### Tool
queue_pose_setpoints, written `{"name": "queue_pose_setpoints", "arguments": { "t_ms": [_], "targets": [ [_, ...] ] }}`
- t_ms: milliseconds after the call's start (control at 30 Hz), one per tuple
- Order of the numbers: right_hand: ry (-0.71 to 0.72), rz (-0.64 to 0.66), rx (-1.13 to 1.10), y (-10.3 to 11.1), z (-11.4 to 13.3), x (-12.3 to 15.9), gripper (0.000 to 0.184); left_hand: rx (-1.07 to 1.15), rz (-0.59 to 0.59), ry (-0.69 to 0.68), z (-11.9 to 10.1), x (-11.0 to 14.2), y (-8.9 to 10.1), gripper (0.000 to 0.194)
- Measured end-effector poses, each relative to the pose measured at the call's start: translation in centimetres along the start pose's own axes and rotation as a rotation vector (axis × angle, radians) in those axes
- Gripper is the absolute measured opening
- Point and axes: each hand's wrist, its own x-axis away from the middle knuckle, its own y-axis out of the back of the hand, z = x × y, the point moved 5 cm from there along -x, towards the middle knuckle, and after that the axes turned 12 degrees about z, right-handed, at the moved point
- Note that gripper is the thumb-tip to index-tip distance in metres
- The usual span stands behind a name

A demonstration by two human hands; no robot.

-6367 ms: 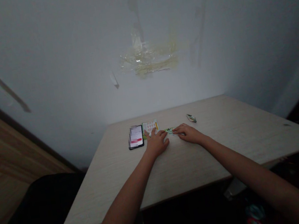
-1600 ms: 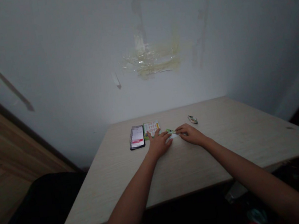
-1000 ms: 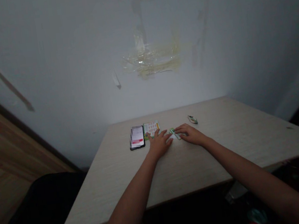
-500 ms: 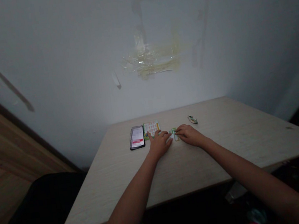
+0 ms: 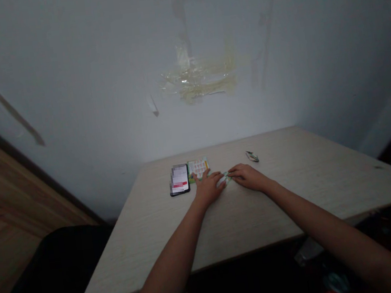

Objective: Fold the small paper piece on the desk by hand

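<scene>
A small green-and-white piece of paper (image 5: 226,178) lies on the table between my two hands, most of it hidden by fingers. My left hand (image 5: 208,187) has its thumb and forefinger closed at the paper's left side, while its other fingers spread toward a printed leaflet (image 5: 198,165). From the right, the bunched fingertips of my right hand (image 5: 245,176) grip the paper's other side. The leaflet is white, green and yellow, with rows of small print, and my left fingers touch its lower edge.
Left of the leaflet lies a phone (image 5: 179,180) with a lit screen. A small crumpled wrapper-like piece (image 5: 252,157) rests behind my right hand. The pale wooden table (image 5: 149,234) meets a wall (image 5: 100,82) with old tape at the back.
The small paper's green upper part and white lower strip showed flat between my hands before; now it looks folded or turned and shows less. My hands have hardly moved.
</scene>
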Motion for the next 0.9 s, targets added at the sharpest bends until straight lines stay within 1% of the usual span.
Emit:
{"name": "queue_pose_setpoints", "arguments": {
  "t_ms": [133,300,667,900],
  "targets": [
    [-0.006,0.01,0.008,0.4,0.5,0.0,0.029,-0.001,-0.018,0.026,0.2,-0.1,0.2,0.035],
    [-0.014,0.014,0.024,0.5,0.8,0.0,0.026,-0.009,-0.017,0.06,0.6,-0.2,0.2,0.033],
    [-0.011,0.012,0.03,0.5,1.1,-0.1,0.024,0.04,-0.043,0.036,0.7,-0.1,0.3,0.031],
    [-0.027,0.011,0.031,0.3,0.7,-0.3,0.024,0.059,0.003,0.001,0.3,-0.1,0.5,0.03]
  ]
}}
